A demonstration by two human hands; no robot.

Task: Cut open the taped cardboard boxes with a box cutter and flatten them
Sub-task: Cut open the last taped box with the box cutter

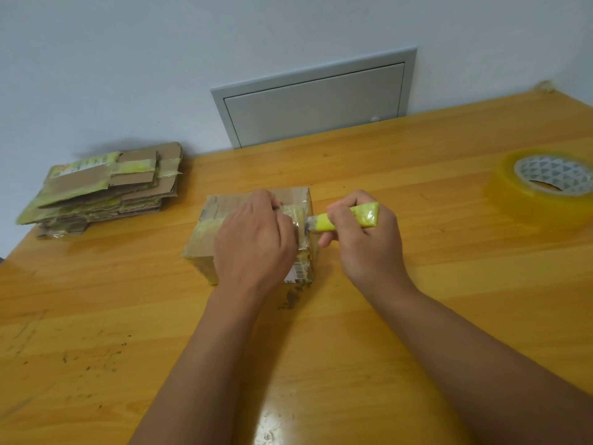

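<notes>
A small taped cardboard box (208, 232) stands in the middle of the wooden table (417, 316). My left hand (253, 242) lies over its top, fingers curled on the far taped edge, holding it down. My right hand (365, 239) grips a yellow box cutter (349, 216) just right of the box. Its blade end meets the tape at the box's upper right edge; the tip is hidden by my left fingers.
A stack of flattened cardboard boxes (102, 187) lies at the table's back left. A large roll of clear tape (545, 184) sits at the far right. A grey wall hatch (314, 97) is behind the table.
</notes>
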